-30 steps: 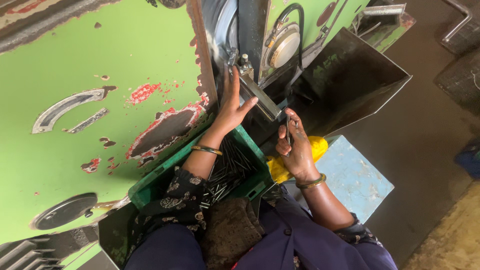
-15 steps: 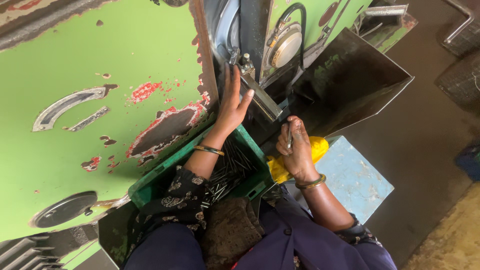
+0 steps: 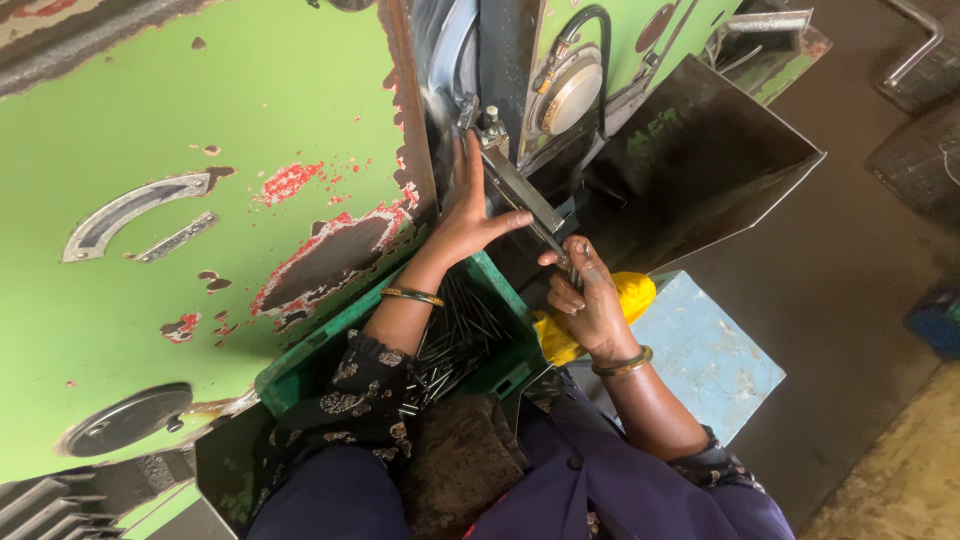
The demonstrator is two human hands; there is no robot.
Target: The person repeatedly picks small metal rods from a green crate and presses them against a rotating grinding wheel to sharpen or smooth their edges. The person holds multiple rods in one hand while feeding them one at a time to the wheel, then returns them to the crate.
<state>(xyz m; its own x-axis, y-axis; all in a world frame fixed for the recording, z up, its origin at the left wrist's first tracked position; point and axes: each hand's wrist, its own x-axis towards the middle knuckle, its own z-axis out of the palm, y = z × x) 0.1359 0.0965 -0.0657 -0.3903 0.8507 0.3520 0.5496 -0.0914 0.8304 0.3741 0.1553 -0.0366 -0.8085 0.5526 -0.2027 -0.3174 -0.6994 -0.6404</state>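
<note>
metal guide rail point(image 3: 525, 195) | left hand point(image 3: 470, 215) unmoved | right hand point(image 3: 590, 300) dropped lower

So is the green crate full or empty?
Partly full. The green crate holds a pile of thin dark metal rods, but its inner wall shows bare above them. The left arm hides part of the inside.

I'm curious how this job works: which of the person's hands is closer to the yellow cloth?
Right. The right hand hovers just above the yellow cloth; the left hand is farther off, up against the machine's metal bar.
</note>
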